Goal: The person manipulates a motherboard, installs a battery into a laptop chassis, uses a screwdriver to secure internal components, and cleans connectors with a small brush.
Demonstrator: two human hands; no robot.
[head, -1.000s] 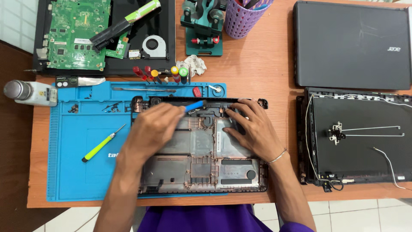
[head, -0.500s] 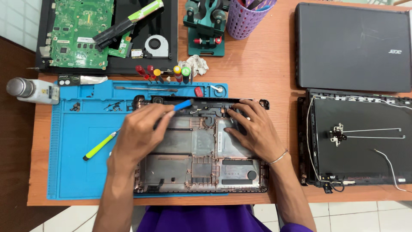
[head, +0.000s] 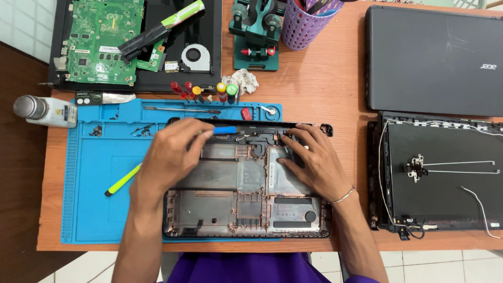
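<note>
The left hand (head: 170,154) was closed around a blue-tipped tool (head: 224,129), its tip poking out past the fingers over the back edge of the open laptop base (head: 246,207). The right hand (head: 310,162) gripped nothing; it lay flat with fingers spread on the base's right rear part, fingertips near the hinge corner. The base sat on a blue mat (head: 99,209), at the table's (head: 325,89) front edge, just before the person's purple lap. A yellow-green tool (head: 122,180) lay on the mat left of the left wrist, apart from it. Small dark screws (head: 95,131) lay scattered at the mat's back left. A row of screwdrivers (head: 201,93) with red, yellow and green handles stood just behind the mat, beside a crumpled tissue (head: 243,79). A white bottle (head: 46,111) lay on its side at the far left. Further back were a green board (head: 102,39) on a black tray, a fan (head: 195,56), a green holder (head: 257,34) and a purple cup (head: 304,23). To the right lay a closed laptop (head: 435,57) and, nearer, a lid shell (head: 445,178) with white wires.
</note>
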